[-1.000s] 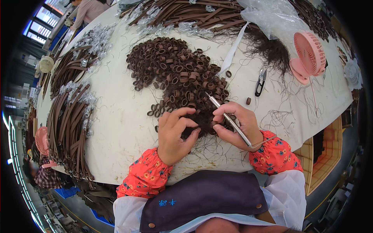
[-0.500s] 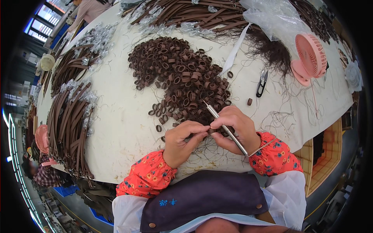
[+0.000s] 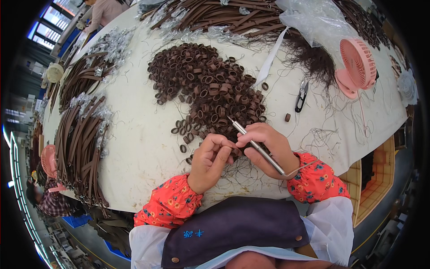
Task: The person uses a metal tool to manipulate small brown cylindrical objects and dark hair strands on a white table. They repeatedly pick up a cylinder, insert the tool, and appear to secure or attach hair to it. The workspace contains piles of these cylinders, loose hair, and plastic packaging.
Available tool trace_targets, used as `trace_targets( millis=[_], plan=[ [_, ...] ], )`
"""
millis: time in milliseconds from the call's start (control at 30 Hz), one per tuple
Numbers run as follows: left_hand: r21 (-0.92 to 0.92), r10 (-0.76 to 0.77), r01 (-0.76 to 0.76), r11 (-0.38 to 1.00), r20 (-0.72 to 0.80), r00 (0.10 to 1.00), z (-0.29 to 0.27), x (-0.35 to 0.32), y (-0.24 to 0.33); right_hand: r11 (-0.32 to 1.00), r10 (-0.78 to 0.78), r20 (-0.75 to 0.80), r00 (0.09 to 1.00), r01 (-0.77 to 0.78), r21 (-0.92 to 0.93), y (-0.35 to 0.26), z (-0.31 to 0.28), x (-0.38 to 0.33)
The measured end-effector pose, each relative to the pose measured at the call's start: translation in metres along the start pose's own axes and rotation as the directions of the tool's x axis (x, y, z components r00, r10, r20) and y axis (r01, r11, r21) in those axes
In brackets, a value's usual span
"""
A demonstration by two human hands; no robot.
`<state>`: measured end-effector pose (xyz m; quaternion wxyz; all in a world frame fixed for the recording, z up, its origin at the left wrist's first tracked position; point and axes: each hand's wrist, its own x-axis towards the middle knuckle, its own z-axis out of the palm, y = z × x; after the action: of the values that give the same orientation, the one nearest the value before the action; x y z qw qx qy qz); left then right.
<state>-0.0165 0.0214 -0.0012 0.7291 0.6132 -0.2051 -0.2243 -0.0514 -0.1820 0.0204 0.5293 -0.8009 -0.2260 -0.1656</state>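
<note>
My right hand [image 3: 274, 147] is closed round a slim silver pen-shaped tool [image 3: 256, 144]. Its thin tip points away from me over the pile, and a cord runs from its back end along my wrist. Beside it, my left hand [image 3: 207, 162] pinches a small brown strap loop [image 3: 235, 152], partly hidden by the fingers. The two hands' fingertips are close together. Just beyond them is a big heap of brown loops [image 3: 210, 89], with a few strays at its left. Loose threads [image 3: 235, 172] lie under and around my hands.
Black thread snips [image 3: 302, 97] and a single loop [image 3: 287, 117] lie to the right, near a pink fan [image 3: 358, 65]. Brown straps [image 3: 80, 148] are bundled at the left, and more straps [image 3: 215, 15] with clear plastic [image 3: 318, 22] lie at the far side of the white table [image 3: 130, 134].
My right fingertips have lifted and drawn slightly apart from the left ones. The tool has shifted a little leftward. My left thumb has turned up more.
</note>
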Motion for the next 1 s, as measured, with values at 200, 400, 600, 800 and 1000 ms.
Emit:
trace_targets(
  millis=[200,400,600,800,1000],
  plan=[
    [-0.009,0.005,-0.005,1.0,0.021,1.0,0.0,0.002,0.004,0.807,0.294,0.043,0.955,-0.272,0.525,0.0,-0.012,-0.007],
    [-0.019,-0.002,0.002,1.0,0.004,1.0,0.001,0.002,0.004,0.772,0.274,0.084,0.958,-0.272,0.574,-0.001,-0.01,-0.007],
    [-0.03,-0.001,0.001,1.0,-0.011,1.0,0.002,0.001,0.004,0.774,0.266,0.104,0.958,-0.277,0.57,0.0,-0.009,-0.008],
    [-0.019,-0.017,0.017,1.0,-0.001,1.0,0.001,0.001,0.005,0.785,0.254,0.096,0.962,-0.263,0.561,0.001,-0.008,-0.008],
    [-0.015,0.002,-0.002,1.0,-0.005,1.0,0.0,0.001,0.001,0.906,0.18,0.035,0.983,-0.179,0.383,0.004,-0.009,-0.009]
  ],
)
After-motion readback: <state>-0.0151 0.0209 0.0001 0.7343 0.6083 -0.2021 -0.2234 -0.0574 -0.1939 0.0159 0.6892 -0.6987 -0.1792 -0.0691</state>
